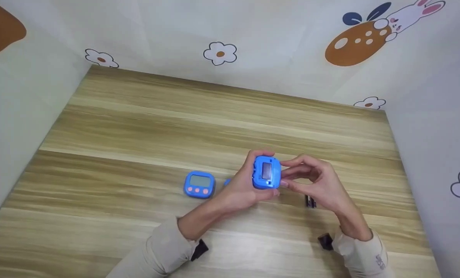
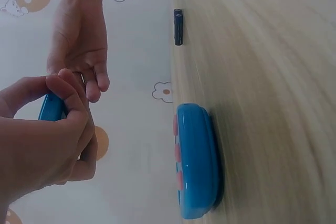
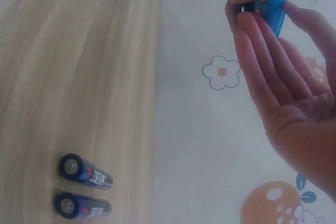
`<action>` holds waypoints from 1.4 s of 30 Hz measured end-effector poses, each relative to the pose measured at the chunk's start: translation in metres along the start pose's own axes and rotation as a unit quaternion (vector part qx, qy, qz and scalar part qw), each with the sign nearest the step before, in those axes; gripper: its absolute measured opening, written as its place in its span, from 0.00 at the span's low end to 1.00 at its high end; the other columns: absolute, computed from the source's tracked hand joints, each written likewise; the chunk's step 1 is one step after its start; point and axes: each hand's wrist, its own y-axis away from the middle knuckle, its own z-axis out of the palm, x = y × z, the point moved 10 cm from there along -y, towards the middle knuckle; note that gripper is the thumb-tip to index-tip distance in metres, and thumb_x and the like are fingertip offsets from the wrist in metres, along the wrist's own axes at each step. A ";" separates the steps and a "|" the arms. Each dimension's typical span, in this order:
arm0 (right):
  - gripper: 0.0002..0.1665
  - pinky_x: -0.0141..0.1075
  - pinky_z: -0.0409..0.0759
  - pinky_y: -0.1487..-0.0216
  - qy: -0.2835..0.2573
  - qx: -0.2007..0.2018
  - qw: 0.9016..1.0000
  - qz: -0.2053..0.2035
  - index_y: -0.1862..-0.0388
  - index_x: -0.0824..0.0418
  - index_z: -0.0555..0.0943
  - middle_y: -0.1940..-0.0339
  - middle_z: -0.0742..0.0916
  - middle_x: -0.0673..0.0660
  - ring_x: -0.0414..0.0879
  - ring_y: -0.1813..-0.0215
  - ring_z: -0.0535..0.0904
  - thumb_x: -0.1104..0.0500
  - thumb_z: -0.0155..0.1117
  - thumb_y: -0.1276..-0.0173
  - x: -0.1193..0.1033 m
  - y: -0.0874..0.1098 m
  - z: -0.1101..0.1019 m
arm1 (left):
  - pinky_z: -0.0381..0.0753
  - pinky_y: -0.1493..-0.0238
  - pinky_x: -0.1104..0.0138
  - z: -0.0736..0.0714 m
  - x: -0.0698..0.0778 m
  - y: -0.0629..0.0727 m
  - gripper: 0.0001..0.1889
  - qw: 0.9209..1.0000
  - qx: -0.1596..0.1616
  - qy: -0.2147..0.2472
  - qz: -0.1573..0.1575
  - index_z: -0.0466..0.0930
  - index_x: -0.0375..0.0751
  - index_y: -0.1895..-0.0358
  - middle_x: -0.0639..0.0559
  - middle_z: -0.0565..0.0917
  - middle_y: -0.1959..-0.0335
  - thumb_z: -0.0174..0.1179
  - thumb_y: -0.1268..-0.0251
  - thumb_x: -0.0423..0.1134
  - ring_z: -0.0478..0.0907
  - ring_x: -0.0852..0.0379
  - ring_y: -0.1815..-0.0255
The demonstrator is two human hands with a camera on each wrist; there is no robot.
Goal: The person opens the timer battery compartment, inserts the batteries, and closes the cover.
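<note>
My left hand point(image 1: 239, 189) grips a blue digital timer point(image 1: 266, 172), its back turned up toward the head camera with a dark rectangular panel in it. Thumb and fingers of my right hand point(image 1: 320, 181) pinch the timer's right edge, and the right wrist view has the thumb on one side of the blue case point(image 3: 278, 9) and long, nearly straight fingers on the other. A second blue timer point(image 1: 200, 184), with a grey screen and three pink buttons, lies face up on the table left of my left hand. Another blue piece point(image 1: 227, 182) peeks out, mostly hidden behind that hand.
Two dark batteries point(image 3: 86, 171) lie side by side on the wooden table point(image 1: 214, 116), under my right hand in the head view. Pale walls point(image 1: 156, 31) printed with flowers and fruit enclose the table at the back and both sides.
</note>
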 end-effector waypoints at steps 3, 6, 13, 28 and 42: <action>0.21 0.44 0.81 0.50 -0.012 -0.001 1.000 -0.006 0.51 0.68 0.81 0.57 0.88 0.64 0.58 0.57 0.85 0.75 0.72 0.45 -0.001 0.000 0.001 | 0.73 0.42 0.60 0.000 0.000 0.001 0.43 1.000 0.004 0.002 -0.001 0.56 0.53 0.32 0.47 0.68 0.38 0.70 0.47 0.27 0.72 0.51 0.41; 0.21 0.45 0.81 0.49 -0.015 -0.001 1.000 -0.005 0.51 0.68 0.81 0.57 0.87 0.64 0.58 0.56 0.85 0.74 0.72 0.45 -0.002 0.000 0.002 | 0.73 0.41 0.60 0.001 0.000 0.001 0.43 1.000 0.007 -0.003 -0.001 0.56 0.52 0.32 0.46 0.68 0.38 0.70 0.47 0.27 0.72 0.51 0.41; 0.19 0.46 0.80 0.47 -0.011 -0.002 1.000 0.011 0.53 0.67 0.81 0.56 0.87 0.62 0.58 0.54 0.85 0.72 0.74 0.44 -0.002 -0.001 0.003 | 0.73 0.41 0.60 0.001 0.000 0.002 0.42 1.000 0.008 -0.002 -0.010 0.55 0.54 0.32 0.46 0.67 0.37 0.69 0.46 0.25 0.71 0.51 0.40; 0.30 0.43 0.80 0.48 0.013 -0.038 0.999 0.026 0.38 0.64 0.74 0.59 0.87 0.60 0.56 0.54 0.84 0.71 0.71 0.40 0.002 -0.001 0.009 | 0.70 0.38 0.60 -0.007 0.001 0.001 0.46 0.993 -0.003 -0.118 -0.022 0.49 0.48 0.32 0.42 0.65 0.36 0.69 0.51 0.24 0.69 0.50 0.38; 0.29 0.41 0.78 0.45 0.021 -0.033 0.999 0.028 0.38 0.60 0.76 0.59 0.86 0.58 0.55 0.53 0.83 0.67 0.71 0.39 0.006 0.000 0.004 | 0.71 0.40 0.59 -0.021 0.014 0.001 0.42 0.957 0.053 -0.284 0.012 0.67 0.47 0.34 0.49 0.63 0.43 0.79 0.56 0.39 0.69 0.52 0.42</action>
